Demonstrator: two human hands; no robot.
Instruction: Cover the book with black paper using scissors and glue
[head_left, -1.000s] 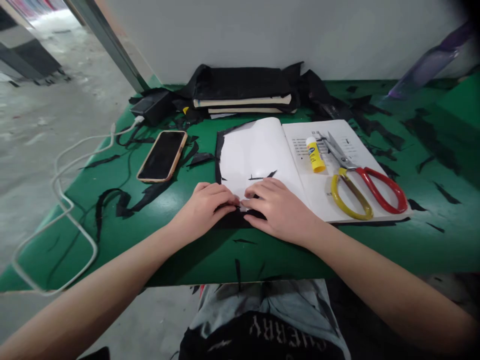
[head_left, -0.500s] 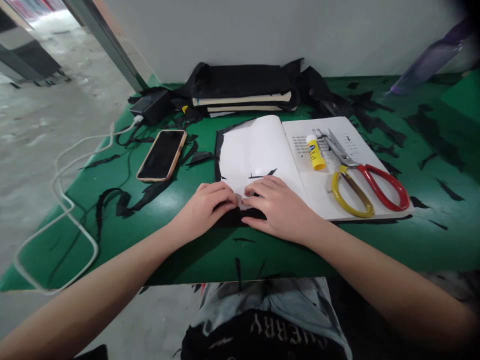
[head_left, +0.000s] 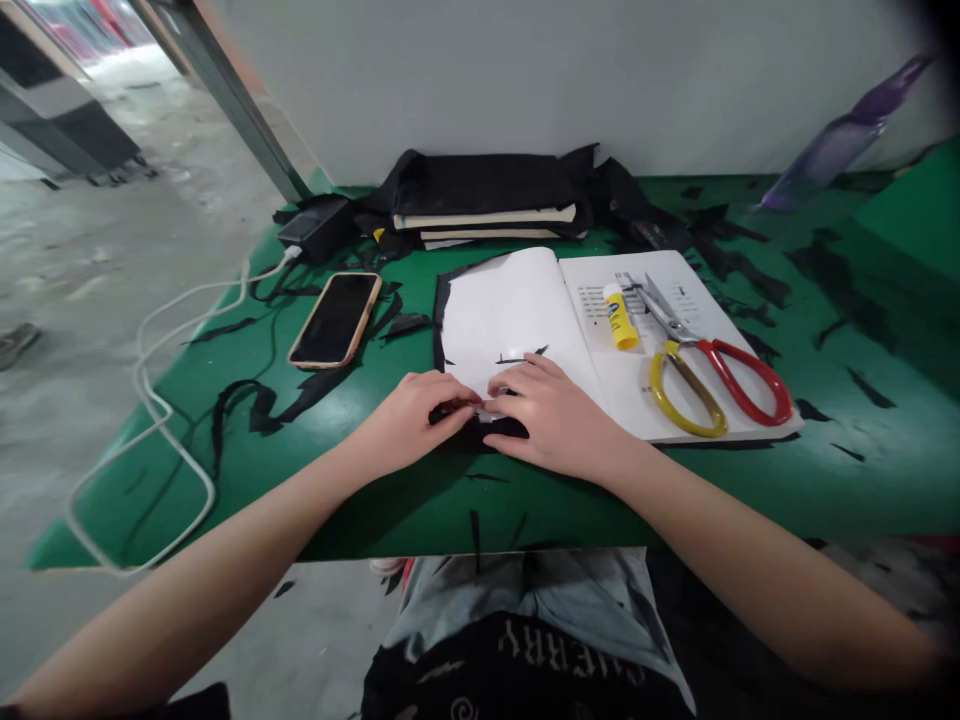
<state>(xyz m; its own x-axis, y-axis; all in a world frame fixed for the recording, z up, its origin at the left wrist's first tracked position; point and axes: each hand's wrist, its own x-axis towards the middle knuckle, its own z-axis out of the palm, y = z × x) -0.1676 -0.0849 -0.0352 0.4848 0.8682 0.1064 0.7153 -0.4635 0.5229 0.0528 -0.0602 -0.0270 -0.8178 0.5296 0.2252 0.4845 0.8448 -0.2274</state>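
Note:
A book [head_left: 502, 300] lies open on the green table, its left page blank and its right page printed. Black covering material [head_left: 440, 320] borders its left and bottom edges. At the bottom left corner, my left hand [head_left: 405, 420] is closed, with thumb and fingers pinching the black edge. My right hand [head_left: 555, 410] rests beside it, fingers bent over the lower page and thumb apart on the black border. Both hands' fingertips almost meet. A yellow glue stick [head_left: 621, 322] and scissors [head_left: 679, 330] with one yellow and one red handle lie on the right page.
A phone [head_left: 335, 320] lies left of the book, near a black charger [head_left: 319, 228] with a white cable [head_left: 142, 375]. Behind stands a stack of black-covered books [head_left: 487, 185]. Black scraps [head_left: 739, 265] litter the green table [head_left: 862, 500]. A purple bottle [head_left: 825, 155] stands at the back right.
The camera view has shifted slightly, so the table's things appear a little displaced. My left thumb and fingers have shifted slightly at the black edge; my right hand keeps nearly the same place.

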